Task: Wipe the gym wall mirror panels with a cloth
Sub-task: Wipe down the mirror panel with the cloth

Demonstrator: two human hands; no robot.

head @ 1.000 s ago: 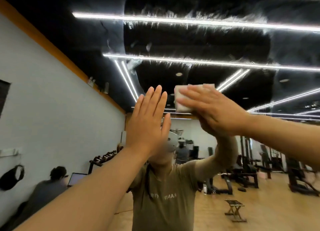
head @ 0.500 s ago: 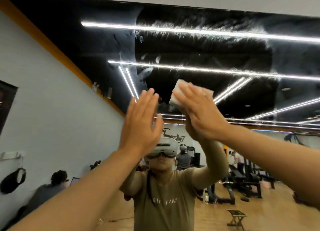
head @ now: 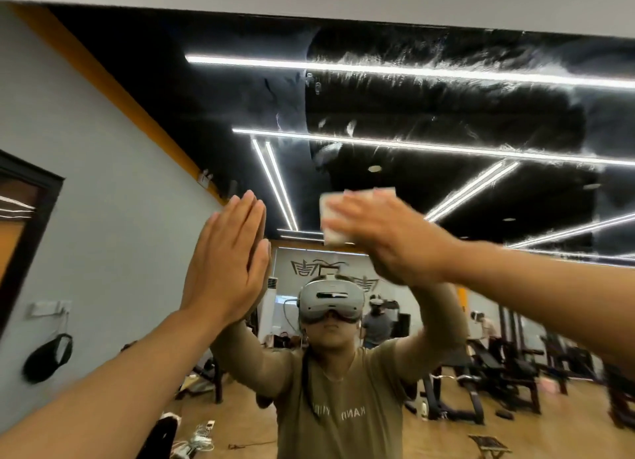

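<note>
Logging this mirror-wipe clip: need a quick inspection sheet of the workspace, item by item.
Surface: wall mirror, smeary streaks across its upper part, clearer patch at upper left.
Job's things: white cloth, folded, flat against the glass.
Clutter: nothing seen on the mirror itself.
Grip: left hand flat on the glass, fingers straight, holding nothing; right hand presses the cloth with straight fingers.
Cables: white cords on the floor, seen in reflection.
Surroundings: reflected gym, weight benches, small stool, other people behind.
</note>
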